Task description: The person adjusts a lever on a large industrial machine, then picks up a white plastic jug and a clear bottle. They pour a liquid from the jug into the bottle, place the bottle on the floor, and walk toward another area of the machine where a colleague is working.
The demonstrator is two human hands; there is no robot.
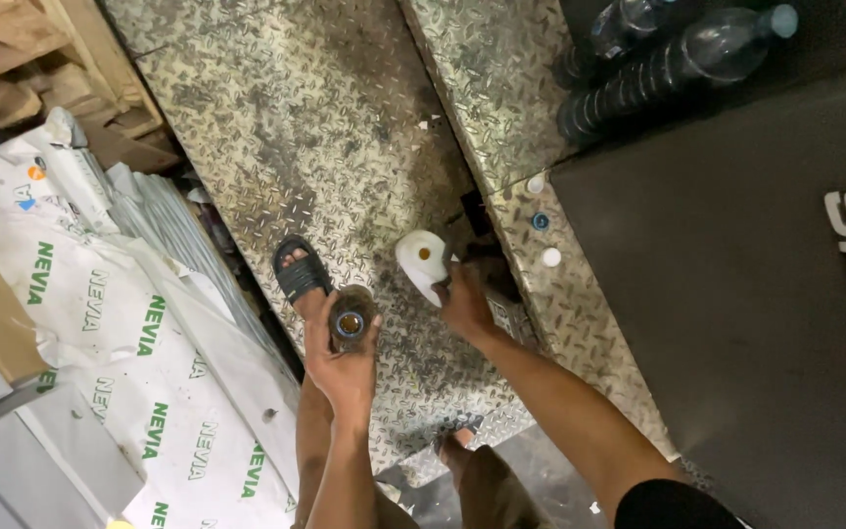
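My left hand (343,364) is clamped around 1 open brown bottle (350,320); my right hand (462,299) grips a white funnel (420,260), not yet placed in it.

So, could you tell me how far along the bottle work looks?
Done: three loose caps lie on the metal ledge. In hand: the left hand holds an open brown bottle; the right hand holds a white funnel. Left: the funnel isn't on the bottle yet.
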